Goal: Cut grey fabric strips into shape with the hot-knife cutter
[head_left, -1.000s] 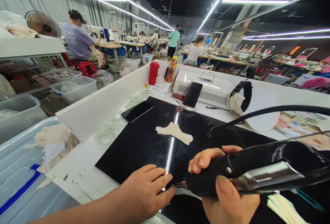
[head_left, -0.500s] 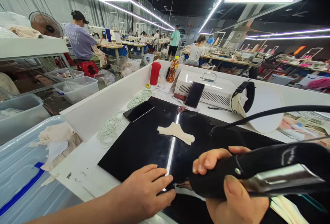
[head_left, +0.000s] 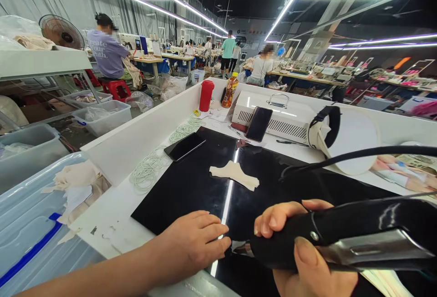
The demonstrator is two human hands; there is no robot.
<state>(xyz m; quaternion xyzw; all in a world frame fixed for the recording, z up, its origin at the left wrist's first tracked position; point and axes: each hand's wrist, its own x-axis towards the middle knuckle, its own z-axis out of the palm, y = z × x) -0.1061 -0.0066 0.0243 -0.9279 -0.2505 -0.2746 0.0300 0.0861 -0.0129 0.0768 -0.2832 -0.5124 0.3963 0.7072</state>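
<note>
My right hand (head_left: pixel 307 251) is wrapped around a black glue gun (head_left: pixel 344 224), its thumb by the long metal lever. The gun's metal nozzle (head_left: pixel 243 248) points left, close to the fingertips of my left hand (head_left: pixel 196 244). That hand is palm down over the near part of the glossy black board (head_left: pixel 184 192), fingers stretched out and holding nothing visible. Further up the board lies a cream fabric piece (head_left: pixel 235 174), flat and apart from both hands. Pale strips (head_left: pixel 385 282) show partly beneath the gun at the lower right.
A black phone (head_left: pixel 185 146) rests on the board's left edge beside green cord coils (head_left: pixel 148 169). Behind stand a red cup (head_left: pixel 206 96), a drink bottle (head_left: pixel 230 91), a propped phone (head_left: pixel 259 124) and a white vented box (head_left: pixel 287 115). A black cable (head_left: pixel 358 153) arches above the gun.
My left hand has shifted slightly up and left, its fingers closer together. The glue gun stays nearly in place, with more of its nozzle showing.
</note>
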